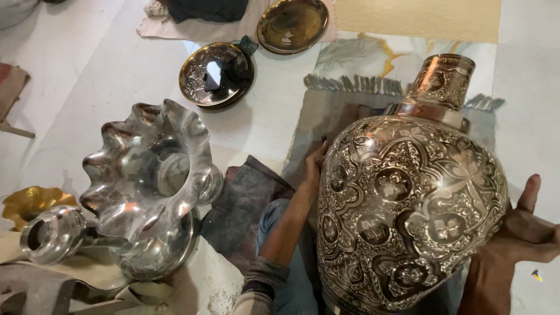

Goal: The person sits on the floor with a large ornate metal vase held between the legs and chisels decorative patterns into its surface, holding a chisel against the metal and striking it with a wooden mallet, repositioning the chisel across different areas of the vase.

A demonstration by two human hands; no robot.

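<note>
A large engraved metal vase (pixel 408 204) with a dark floral pattern lies tilted across my lap, its narrow neck (pixel 441 81) pointing away from me. My left hand (pixel 315 166) presses against the vase's left side, fingers partly hidden behind it; something thin and dark shows at the fingertips, too small to make out. My right hand (pixel 516 233) cups the vase's right side, thumb raised and palm against the metal.
A plain shiny vase with a wavy flared rim (pixel 149 186) stands at the left, a small silver neck piece (pixel 49 233) beside it. Two engraved round plates (pixel 217 74) (pixel 293 24) lie on the floor farther off. A fringed grey rug (pixel 332 111) is under the vase.
</note>
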